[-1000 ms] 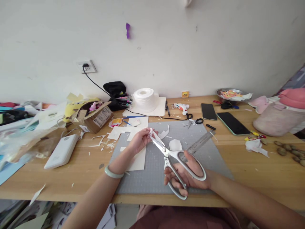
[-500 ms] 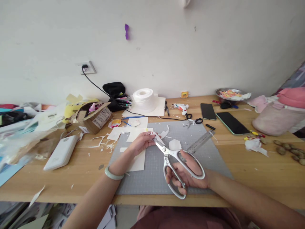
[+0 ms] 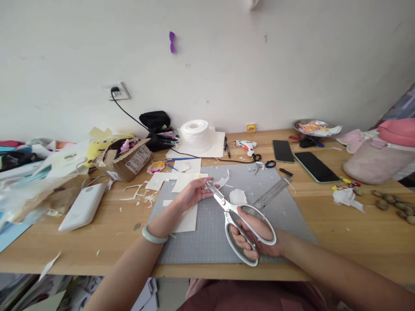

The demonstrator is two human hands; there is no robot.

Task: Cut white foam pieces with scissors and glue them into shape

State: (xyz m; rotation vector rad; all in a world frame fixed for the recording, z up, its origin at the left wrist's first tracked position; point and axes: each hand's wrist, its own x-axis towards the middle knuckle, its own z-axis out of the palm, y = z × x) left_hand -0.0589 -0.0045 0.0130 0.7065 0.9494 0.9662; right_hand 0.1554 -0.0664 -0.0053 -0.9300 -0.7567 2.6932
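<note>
Just below centre frame, the right hand (image 3: 251, 234) has its grip around the handles of scissors (image 3: 223, 202), blades nearly together and tips at the left hand (image 3: 190, 194), whose grip I cannot tell; short snips, fingertips kept clear, would probably work best.

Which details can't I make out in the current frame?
All in the head view:
- Whatever the left hand's fingertips pinch, if anything: too small, partly covered by fingers and scissors.
- Near end of the ruler: hidden around the scissors' handle and right hand; its markings are too small.
- Far side of the pink-lidded container: cut off by the right edge.
</note>
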